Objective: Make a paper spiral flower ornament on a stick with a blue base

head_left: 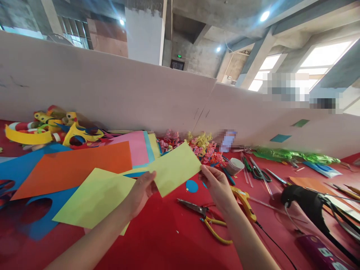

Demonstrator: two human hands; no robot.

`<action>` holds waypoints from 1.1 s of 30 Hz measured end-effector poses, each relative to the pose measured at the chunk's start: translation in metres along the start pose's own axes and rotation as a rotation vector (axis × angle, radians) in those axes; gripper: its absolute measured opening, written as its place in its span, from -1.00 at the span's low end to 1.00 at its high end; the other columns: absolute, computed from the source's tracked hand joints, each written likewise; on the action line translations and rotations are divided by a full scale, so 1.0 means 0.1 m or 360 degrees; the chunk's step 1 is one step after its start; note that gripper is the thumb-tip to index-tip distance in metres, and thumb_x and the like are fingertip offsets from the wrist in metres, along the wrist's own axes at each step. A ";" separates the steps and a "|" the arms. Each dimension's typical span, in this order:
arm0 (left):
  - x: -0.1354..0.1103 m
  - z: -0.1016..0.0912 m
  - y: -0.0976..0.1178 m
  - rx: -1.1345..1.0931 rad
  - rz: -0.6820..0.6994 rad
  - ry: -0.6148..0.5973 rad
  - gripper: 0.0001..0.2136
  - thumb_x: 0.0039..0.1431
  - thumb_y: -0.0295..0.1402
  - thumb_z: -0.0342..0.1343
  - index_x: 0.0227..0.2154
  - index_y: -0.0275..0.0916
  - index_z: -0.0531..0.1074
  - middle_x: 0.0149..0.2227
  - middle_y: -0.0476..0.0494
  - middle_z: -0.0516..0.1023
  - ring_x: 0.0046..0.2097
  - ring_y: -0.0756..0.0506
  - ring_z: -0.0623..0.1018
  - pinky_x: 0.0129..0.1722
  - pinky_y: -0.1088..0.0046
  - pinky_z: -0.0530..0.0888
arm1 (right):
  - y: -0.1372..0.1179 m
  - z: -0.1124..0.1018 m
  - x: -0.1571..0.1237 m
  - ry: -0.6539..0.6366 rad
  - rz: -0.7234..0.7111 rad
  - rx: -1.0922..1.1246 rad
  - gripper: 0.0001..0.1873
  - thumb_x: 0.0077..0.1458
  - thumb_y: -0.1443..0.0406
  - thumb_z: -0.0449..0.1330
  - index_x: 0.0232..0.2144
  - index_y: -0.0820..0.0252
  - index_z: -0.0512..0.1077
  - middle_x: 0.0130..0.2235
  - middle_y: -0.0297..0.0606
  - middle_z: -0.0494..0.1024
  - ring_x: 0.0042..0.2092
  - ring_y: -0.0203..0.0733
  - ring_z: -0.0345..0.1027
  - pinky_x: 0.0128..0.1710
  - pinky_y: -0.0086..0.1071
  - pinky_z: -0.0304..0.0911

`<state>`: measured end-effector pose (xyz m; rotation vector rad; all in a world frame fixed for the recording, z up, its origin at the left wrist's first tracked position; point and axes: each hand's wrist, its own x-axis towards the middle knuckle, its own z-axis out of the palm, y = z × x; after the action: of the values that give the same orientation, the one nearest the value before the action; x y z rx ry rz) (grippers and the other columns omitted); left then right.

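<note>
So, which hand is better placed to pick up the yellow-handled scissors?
Probably the right hand: it looks nearer the yellow-handled scissors, whose handles show beside its wrist. It would have to release the pale yellow sheet, which the left hand also holds.

Bare counter (157,240) toward the near edge leaves passage between the lying sheet (95,197) and the yellow-handled scissors (203,211). Farther in, the held sheet (177,170) bars the middle; the partition (112,86) walls off the far edge, and the glue gun (244,202) obstructs toward the right edge.
</note>
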<state>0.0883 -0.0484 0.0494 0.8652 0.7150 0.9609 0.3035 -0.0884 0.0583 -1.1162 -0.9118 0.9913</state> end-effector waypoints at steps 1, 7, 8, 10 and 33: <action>0.01 -0.02 0.04 -0.0008 0.0041 0.0012 -0.55 -0.06 -0.03 0.18 -0.17 -0.22 0.46 -0.14 -0.24 0.57 -0.05 -0.24 0.50 -0.08 0.25 0.41 | -0.03 -0.02 -0.01 -0.0143 0.0036 -0.0098 -0.70 -0.07 0.10 0.27 -0.57 0.24 0.49 -0.59 -0.36 0.42 -0.51 -0.36 0.20 -0.48 -0.47 0.11; 0.00 -0.04 0.12 0.0528 0.0023 -0.0174 -0.36 -0.20 -0.25 0.33 0.02 -0.10 0.27 -0.03 -0.23 0.48 0.04 -0.23 0.42 0.00 0.29 0.32 | -0.15 0.04 -0.11 -0.0563 0.0132 -0.0353 -0.66 0.01 0.10 0.20 -0.59 0.26 0.48 -0.62 -0.41 0.36 -0.55 -0.41 0.14 -0.51 -0.50 0.04; -0.01 -0.03 0.10 0.0527 -0.0038 -0.0262 -0.34 -0.21 -0.27 0.34 0.03 -0.11 0.25 -0.03 -0.24 0.49 0.03 -0.24 0.44 -0.02 0.27 0.34 | -0.15 0.07 -0.12 -0.0575 0.0154 -0.0344 -0.66 0.00 0.10 0.21 -0.58 0.26 0.49 -0.63 -0.41 0.36 -0.55 -0.41 0.14 -0.52 -0.51 0.03; -0.03 -0.01 0.06 0.0466 -0.0151 -0.0409 -0.37 -0.19 -0.31 0.33 0.01 -0.15 0.25 -0.05 -0.22 0.51 -0.04 -0.22 0.49 -0.07 0.27 0.38 | -0.12 0.12 -0.14 -0.0596 0.0212 -0.0280 -0.66 -0.04 0.09 0.24 -0.57 0.27 0.49 -0.63 -0.42 0.36 -0.57 -0.42 0.14 -0.54 -0.52 0.02; 0.01 -0.03 -0.11 0.0122 -0.0155 -0.0062 -0.72 -0.16 -0.21 0.31 -0.36 -0.23 0.55 -0.40 -0.08 0.61 -0.34 -0.12 0.55 -0.29 0.41 0.42 | 0.36 0.25 -0.18 -0.1065 0.0620 0.0035 -0.54 0.02 0.05 0.19 -0.08 0.15 0.40 -0.10 -0.21 0.50 -0.07 -0.17 0.36 0.00 -0.27 0.19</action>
<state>0.0903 -0.0499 0.0387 0.9058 0.7580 0.8323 0.2690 -0.0934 0.0265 -0.9687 -1.2271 1.7533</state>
